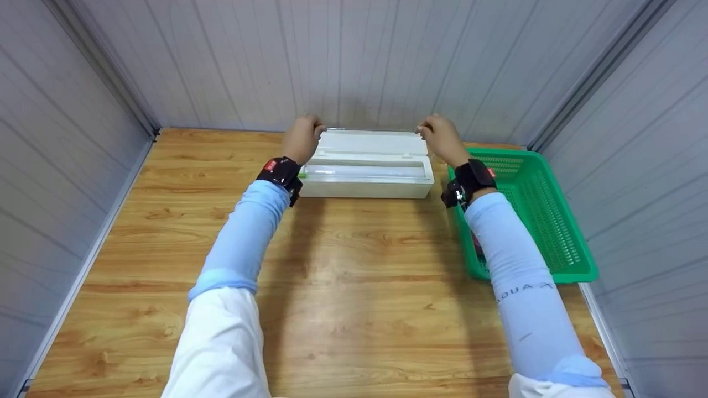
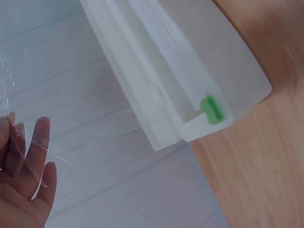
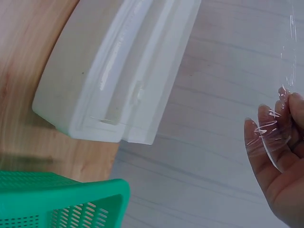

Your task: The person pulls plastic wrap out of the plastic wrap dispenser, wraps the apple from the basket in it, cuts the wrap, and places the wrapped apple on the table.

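Both hands are up at the back of the counter [image 1: 354,287], over the white dispenser box [image 1: 368,182]. The left hand [image 1: 301,138] and right hand [image 1: 440,137] each pinch a corner of the cling film [image 3: 273,128] drawn from it. This sheet looks feather-light, limp and clingy, easily torn; a grip on the 2 corners seems safest.

A green slatted basket [image 1: 531,215] sits at the wooden table's [image 1: 332,287] right edge, apparently empty, beside grey panelled walls [image 1: 354,55].
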A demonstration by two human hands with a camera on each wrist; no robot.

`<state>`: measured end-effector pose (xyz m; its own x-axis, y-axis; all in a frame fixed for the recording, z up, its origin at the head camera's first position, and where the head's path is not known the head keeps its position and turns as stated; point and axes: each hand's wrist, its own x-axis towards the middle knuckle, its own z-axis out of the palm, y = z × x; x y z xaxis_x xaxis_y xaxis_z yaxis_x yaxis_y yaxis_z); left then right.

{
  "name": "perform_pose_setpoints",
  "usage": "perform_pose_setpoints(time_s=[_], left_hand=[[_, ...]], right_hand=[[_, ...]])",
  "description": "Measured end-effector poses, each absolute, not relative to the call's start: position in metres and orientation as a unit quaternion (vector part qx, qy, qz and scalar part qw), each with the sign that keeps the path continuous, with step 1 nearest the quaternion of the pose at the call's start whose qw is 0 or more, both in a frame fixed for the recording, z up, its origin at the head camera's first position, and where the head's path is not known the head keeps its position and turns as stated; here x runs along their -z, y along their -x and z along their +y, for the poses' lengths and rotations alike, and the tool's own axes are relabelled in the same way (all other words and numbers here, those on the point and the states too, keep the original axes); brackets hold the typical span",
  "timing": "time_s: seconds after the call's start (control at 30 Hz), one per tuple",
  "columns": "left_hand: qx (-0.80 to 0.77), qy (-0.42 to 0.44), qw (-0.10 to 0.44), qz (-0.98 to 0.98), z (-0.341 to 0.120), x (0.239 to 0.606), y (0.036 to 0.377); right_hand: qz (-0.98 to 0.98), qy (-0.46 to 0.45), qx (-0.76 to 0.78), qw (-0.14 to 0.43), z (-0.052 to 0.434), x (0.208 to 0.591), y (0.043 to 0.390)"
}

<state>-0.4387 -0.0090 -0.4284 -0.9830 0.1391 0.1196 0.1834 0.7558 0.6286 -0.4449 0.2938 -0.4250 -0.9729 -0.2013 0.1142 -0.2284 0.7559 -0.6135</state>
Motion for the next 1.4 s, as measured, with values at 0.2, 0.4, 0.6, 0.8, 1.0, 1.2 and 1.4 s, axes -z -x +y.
perform_pose_setpoints(time_s=[0.2, 0.4, 0.6, 0.8, 1.0, 1.2, 1.4], left_hand=[[0.348, 0.088, 0.036, -0.933, -0.011, 0.414, 0.439], [0.334, 0.087, 0.064, -0.936, -0.012, 0.402, 0.44], [0.33, 0.104, 0.093, -0.934, -0.009, 0.388, 0.439], [0.336, 0.113, 0.106, -0.929, -0.008, 0.373, 0.439], [0.344, 0.111, 0.117, -0.925, -0.012, 0.359, 0.437], [0.347, 0.097, 0.137, -0.923, -0.016, 0.343, 0.434], [0.34, 0.108, 0.151, -0.922, -0.013, 0.328, 0.429]], right_hand=[[-0.94, -0.118, -0.319, 0.037, 0.294, 0.413, 0.446], [-0.937, -0.13, -0.319, 0.064, 0.293, 0.399, 0.444], [-0.939, -0.134, -0.302, 0.098, 0.296, 0.384, 0.445], [-0.938, -0.141, -0.293, 0.123, 0.298, 0.369, 0.446], [-0.931, -0.15, -0.3, 0.142, 0.295, 0.357, 0.443], [-0.924, -0.16, -0.307, 0.162, 0.291, 0.342, 0.44], [-0.918, -0.146, -0.322, 0.18, 0.294, 0.33, 0.437]])
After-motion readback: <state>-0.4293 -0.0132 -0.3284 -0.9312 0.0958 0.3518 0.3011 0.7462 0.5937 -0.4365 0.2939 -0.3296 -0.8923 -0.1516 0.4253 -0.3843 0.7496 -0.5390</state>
